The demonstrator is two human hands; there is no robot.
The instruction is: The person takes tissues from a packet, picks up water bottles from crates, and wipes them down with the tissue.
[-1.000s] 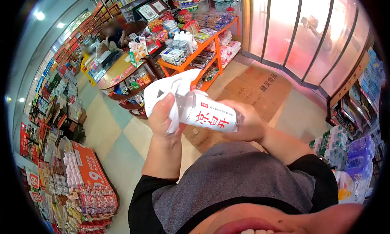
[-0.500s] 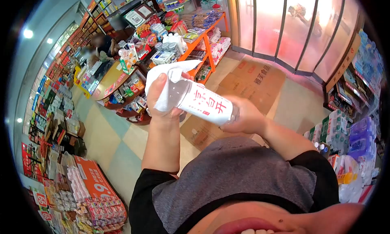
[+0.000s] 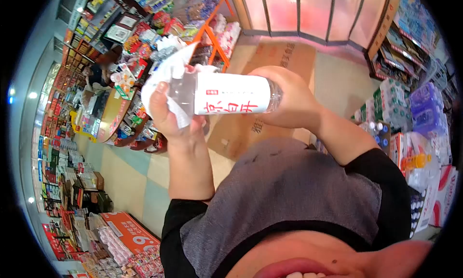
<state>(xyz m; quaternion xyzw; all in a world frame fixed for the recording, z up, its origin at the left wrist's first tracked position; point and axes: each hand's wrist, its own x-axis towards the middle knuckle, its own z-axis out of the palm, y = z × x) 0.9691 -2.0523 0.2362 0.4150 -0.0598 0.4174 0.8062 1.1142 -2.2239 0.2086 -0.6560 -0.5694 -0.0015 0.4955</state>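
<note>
Water bottle (image 3: 231,94) | step: likely wiping | left hand (image 3: 166,116) curled over white cloth (image 3: 166,68) at one end | right hand (image 3: 294,97) wrapped round other | next needs steady grip

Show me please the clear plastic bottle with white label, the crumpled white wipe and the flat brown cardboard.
Bottle (image 3: 231,93), head view: its printed middle.
Wipe (image 3: 166,70), head view: upper part.
Cardboard (image 3: 241,129), head view: lower visible part.

Wears a mottled grey top (image 3: 289,186) with short, loose black sleeves (image 3: 390,191) and a matching black neckline band (image 3: 289,226).
</note>
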